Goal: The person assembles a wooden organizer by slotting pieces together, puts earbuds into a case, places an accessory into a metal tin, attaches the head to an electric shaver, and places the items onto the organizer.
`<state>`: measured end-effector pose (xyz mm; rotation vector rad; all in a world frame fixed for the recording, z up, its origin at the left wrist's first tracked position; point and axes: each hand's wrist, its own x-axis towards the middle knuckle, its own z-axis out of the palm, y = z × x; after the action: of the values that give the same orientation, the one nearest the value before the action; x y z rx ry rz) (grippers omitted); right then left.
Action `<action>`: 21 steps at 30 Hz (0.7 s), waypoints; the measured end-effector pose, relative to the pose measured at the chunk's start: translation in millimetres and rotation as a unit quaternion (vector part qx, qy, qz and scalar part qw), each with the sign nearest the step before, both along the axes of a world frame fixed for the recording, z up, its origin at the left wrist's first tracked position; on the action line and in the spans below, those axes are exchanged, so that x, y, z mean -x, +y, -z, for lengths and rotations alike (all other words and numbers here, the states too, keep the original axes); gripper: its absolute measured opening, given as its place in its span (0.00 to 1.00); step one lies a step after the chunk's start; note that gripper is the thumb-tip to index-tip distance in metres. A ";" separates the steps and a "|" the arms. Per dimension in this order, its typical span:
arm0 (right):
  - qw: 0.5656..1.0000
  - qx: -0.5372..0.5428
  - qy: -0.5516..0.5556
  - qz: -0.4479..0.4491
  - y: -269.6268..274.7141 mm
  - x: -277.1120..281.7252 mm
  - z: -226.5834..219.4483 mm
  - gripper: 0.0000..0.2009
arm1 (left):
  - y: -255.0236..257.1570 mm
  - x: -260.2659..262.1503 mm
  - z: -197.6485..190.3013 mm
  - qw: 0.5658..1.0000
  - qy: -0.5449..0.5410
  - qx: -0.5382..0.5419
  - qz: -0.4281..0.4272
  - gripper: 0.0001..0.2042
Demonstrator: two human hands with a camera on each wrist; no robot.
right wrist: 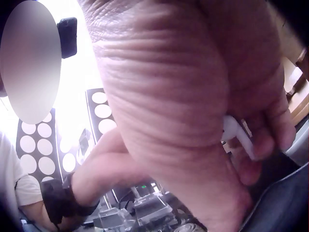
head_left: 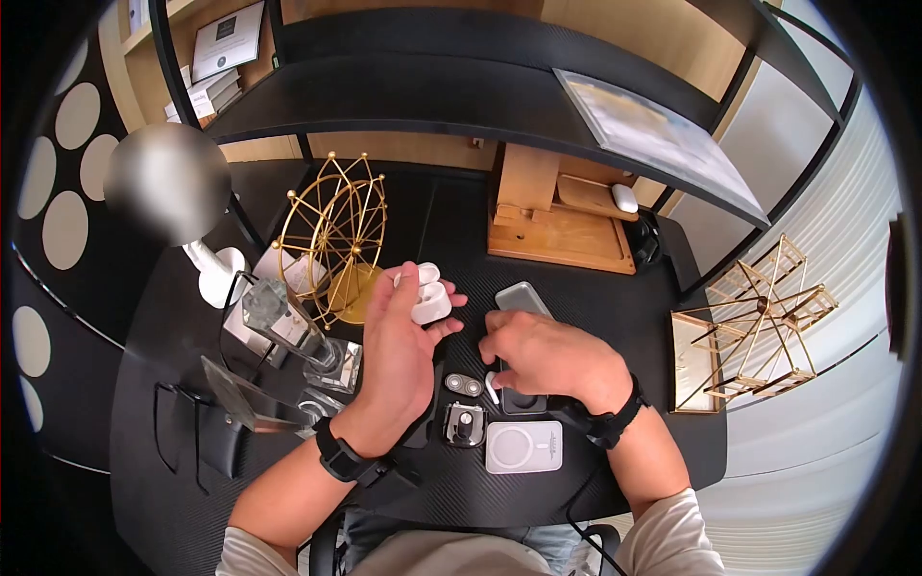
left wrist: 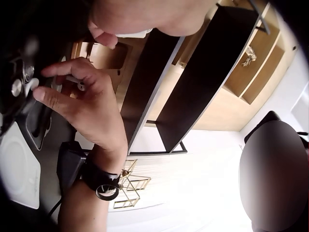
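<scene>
My left hand (head_left: 399, 360) holds up a white earbud case (head_left: 432, 301) with its lid raised. Over the dark desk, my right hand (head_left: 557, 355) bends down, its thumb and forefinger spread beside a white earbud (head_left: 493, 387). That earbud (left wrist: 32, 88) shows close to the thumb tip in the left wrist view. Another white earbud (right wrist: 237, 135) is tucked in the curled fingers of the right hand in the right wrist view. Beneath the right hand lie a grey slab (head_left: 521, 298) and a dark slab-like device (head_left: 524, 401), both partly hidden by it.
Close by lie a pair of round silver pieces (head_left: 463, 385), a small clear-cased gadget (head_left: 465, 424) and a white magnetic power bank (head_left: 523, 447). Crystal trophies (head_left: 331, 363) and a gold wheel ornament (head_left: 348, 240) stand left. A second wheel model (head_left: 764, 307) stands right.
</scene>
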<state>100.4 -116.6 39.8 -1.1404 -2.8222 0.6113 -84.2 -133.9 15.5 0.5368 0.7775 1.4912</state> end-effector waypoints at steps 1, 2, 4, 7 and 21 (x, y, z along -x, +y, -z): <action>1.000 -0.005 -0.010 0.003 0.1 1.4 3.6 0.10 | 0.5 0.7 2.5 1.000 0.002 -0.002 -0.001 0.12; 1.000 -0.008 -0.007 0.001 0.6 2.8 6.4 0.10 | 2.3 2.1 7.7 1.000 0.018 -0.015 0.005 0.12; 1.000 -0.014 -0.023 -0.009 3.0 4.2 9.9 0.09 | 3.6 3.8 12.1 0.998 0.053 -0.033 0.005 0.13; 1.000 -0.006 0.002 -0.030 9.7 -1.8 6.7 0.09 | 4.4 3.8 12.8 0.996 0.075 -0.038 -0.007 0.14; 0.930 -0.253 0.266 0.027 -3.9 -7.4 -46.9 0.10 | -8.1 -6.2 10.0 0.981 0.156 -0.091 0.074 0.15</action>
<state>107.8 -120.5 86.7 -0.7975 -2.2723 0.1305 -78.0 -142.0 5.6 0.9638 0.8254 1.3641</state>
